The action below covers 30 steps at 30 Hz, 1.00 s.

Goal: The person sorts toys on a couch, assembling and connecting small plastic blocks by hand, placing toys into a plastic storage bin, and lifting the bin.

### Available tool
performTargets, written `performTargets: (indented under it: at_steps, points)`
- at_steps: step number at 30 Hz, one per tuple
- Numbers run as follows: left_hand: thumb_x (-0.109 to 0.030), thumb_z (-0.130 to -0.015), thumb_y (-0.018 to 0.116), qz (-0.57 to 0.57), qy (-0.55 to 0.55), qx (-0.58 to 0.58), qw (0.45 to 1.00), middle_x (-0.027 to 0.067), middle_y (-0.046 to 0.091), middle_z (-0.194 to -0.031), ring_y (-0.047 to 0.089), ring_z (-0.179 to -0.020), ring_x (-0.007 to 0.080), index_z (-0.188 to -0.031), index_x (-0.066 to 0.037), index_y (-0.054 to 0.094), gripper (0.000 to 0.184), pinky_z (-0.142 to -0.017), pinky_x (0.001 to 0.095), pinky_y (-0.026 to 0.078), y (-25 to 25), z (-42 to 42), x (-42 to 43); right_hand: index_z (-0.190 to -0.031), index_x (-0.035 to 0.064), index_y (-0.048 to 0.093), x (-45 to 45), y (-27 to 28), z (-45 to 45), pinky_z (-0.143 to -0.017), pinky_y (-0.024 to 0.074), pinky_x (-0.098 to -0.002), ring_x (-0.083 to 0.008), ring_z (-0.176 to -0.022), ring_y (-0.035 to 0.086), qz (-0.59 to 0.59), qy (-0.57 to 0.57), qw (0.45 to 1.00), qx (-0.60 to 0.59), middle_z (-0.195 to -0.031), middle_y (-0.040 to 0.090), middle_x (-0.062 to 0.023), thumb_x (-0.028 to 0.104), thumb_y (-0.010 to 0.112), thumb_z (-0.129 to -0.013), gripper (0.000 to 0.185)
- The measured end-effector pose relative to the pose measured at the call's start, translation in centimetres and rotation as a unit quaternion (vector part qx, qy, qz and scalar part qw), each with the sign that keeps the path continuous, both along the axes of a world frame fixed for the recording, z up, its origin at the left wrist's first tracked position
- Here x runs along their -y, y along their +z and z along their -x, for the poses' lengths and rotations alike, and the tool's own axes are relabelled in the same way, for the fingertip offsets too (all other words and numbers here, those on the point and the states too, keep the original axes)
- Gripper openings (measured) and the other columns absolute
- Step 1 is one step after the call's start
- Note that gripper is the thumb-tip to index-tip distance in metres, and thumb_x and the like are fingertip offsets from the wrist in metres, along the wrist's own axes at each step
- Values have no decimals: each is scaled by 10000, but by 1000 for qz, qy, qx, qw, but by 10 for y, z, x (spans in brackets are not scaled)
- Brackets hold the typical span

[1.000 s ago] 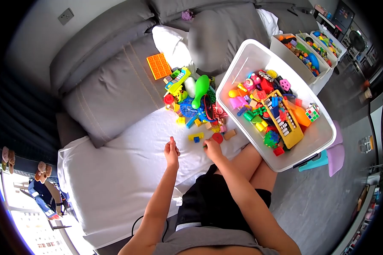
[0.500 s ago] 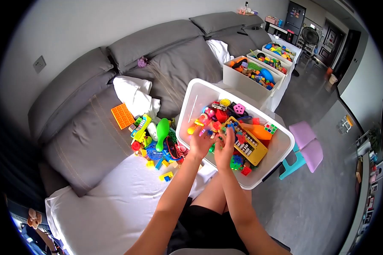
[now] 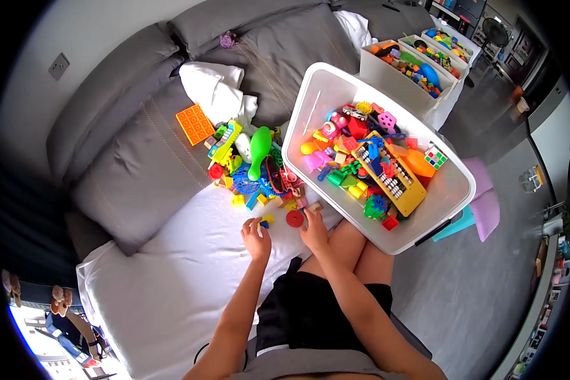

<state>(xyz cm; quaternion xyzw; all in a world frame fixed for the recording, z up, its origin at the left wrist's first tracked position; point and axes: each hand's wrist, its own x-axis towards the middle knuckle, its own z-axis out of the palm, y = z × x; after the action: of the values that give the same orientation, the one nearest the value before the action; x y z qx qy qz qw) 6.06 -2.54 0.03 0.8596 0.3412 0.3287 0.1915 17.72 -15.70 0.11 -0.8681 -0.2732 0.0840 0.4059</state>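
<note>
My left hand (image 3: 256, 240) is on the white cover with its fingers apart, at the near edge of a small yellow piece (image 3: 269, 218) with a blue block (image 3: 264, 224) on it. Just right of a flat red disc (image 3: 294, 218), my right hand (image 3: 314, 234) is open, fingertips close to a wooden block (image 3: 315, 207). Beyond both hands lies a toy pile with a green spoon-shaped toy (image 3: 259, 151) and a blue net-like toy (image 3: 246, 180). A large white bin (image 3: 310, 95) to the right holds mixed toys, among them a yellow abacus (image 3: 408, 197).
An orange pop-it square (image 3: 195, 125) and a crumpled white cloth (image 3: 212, 88) lie on the grey sofa (image 3: 126, 190). Smaller bins (image 3: 377, 68) of toys stand at the back right. A purple and teal chair (image 3: 484, 206) is beyond the large bin.
Both hands have come out from over the large bin, back and left to the white cover. Their fingers are spread near the small pieces. The camera view has also shifted.
</note>
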Motion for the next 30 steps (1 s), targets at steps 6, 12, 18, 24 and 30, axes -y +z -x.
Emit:
performTargets:
  at_steps: [6,12,18,24,30]
  points:
    - [-225,-696,695,18,-123,-189,974,87,533,-1110,511,-973,299,-1177,-145,517,519,-830,384,444,4,7,-16,-1165,163,513,-14,-4,2,-802,474,-403,-334,-977,534,110,106,986,63,-1125,509,-131,239,688,-678,522]
    - [-251,-712,704,118,-114,-91,982,155,554,-1031,562,-869,334,-1125,-36,494,511,-747,397,475,-12,14,-18,-1147,150,521,-13,-37,-5,-725,483,-403,-342,-930,541,68,124,989,32,-1125,523,-112,220,687,-687,494]
    - [-279,-736,714,272,66,64,958,133,619,-845,591,-724,238,-1009,19,561,432,-666,329,477,-29,12,1,-1229,165,482,-20,11,10,-773,488,-382,-351,-960,535,35,116,983,141,-1260,429,-146,243,702,-686,591]
    - [-259,-761,712,364,53,117,922,58,610,-803,534,-663,79,-1008,54,572,423,-601,221,448,-33,21,13,-1126,135,526,-22,-1,-5,-696,501,-401,-312,-872,587,95,179,973,113,-1087,546,-133,277,711,-665,517]
    - [-338,-750,714,394,143,99,903,63,617,-762,559,-649,135,-961,44,585,455,-616,263,465,-30,8,12,-956,84,578,-14,-2,-3,-570,506,-409,-294,-732,614,111,125,968,189,-982,587,-99,208,628,-717,274]
